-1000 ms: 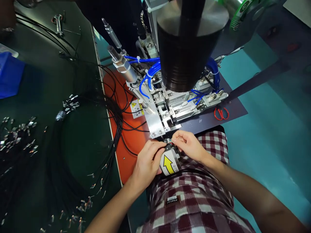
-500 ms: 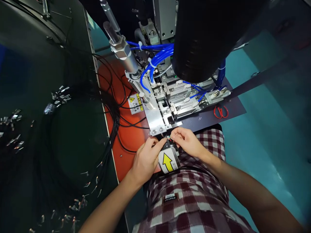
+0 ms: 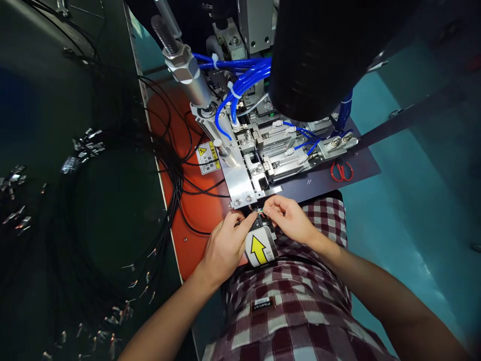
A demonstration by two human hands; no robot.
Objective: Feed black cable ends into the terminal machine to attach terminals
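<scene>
Fine coloured wires (image 3: 260, 212), with green, white and red strands, stick out at the end of a black cable. My left hand (image 3: 230, 242) is closed, with thumb and forefinger pinching that cable end; the cable inside the hand is mostly hidden. From the right, my right hand (image 3: 288, 218) pinches the wire tips between thumb and fingers. Both hands sit just in front of the metal plate (image 3: 240, 188) of a machine, above a white label with a yellow arrow (image 3: 258, 248).
Black cables (image 3: 176, 175) run across the orange board (image 3: 195, 215) at the left. More cables with stripped ends (image 3: 124, 311) lie on the dark table. Beyond my hands stand a machine with blue air tubes (image 3: 248, 80) and a large black cylinder (image 3: 311, 60). Red-handled scissors (image 3: 341, 172) lie right.
The view has shifted slightly. Both hands keep their pinch at the same place before the machine; the coloured wires show a little more between the fingertips.
</scene>
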